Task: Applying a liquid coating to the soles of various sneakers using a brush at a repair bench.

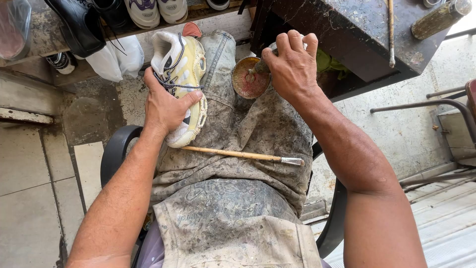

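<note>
Left hand (166, 106): laid over the sneaker (181, 79), palm on the laces; fingers wrapped down the far side out of view, thumb pressed along the near side wall – clamped on the shoe
Sneaker: white and pale yellow, dark laces, lying on the left thigh with the collar pointing away from the wearer; sole edge shows just beyond the thumb, heel end clear of the fingers
Right hand (292, 67): knuckles up, fingers curled together over the top of a small tool handle (260, 66); fingertips hidden, exact grip on it cannot be told
Round dish (249, 78): reddish inside, touching the tool's lower end, just left of the right fingers, resting on the knee
Paintbrush (243, 155): wooden handle, metal ferrule, lying loose across the lap, just below the left thumb, touched by neither hand
Apron (233, 218): stained cloth, under everything named
Shelf of shoes (99, 20): beyond the left fingers, well apart
</note>
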